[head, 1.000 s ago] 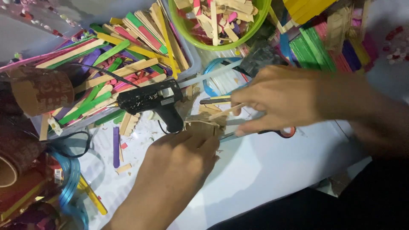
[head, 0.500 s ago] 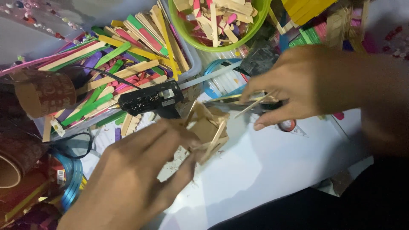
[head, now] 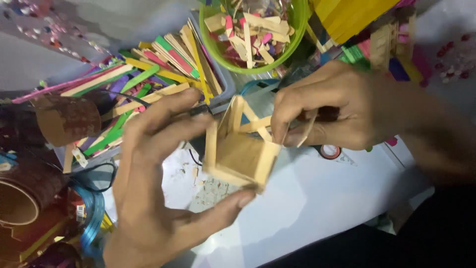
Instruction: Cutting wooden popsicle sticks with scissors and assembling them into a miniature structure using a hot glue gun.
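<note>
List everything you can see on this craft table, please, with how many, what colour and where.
Stick box: one, pale wood, centre, held up.
Loose stick: one, pale, in right hand.
Green bowl: one, top centre, full of stick scraps.
Coloured sticks: many, mixed colours, upper left pile.
Yellow sticks: a stack, top right.
Brown tube: one, left.
Blue ribbon: one, lower left.
White sheet: one, underneath.
Left hand: grips the box.
Right hand: pinches the stick beside the box.

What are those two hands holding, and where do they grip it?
The left hand holds a small open box of pale wooden sticks, thumb under its lower corner, fingers on its upper left side. The right hand pinches its top edge and holds a loose thin stick.
</note>
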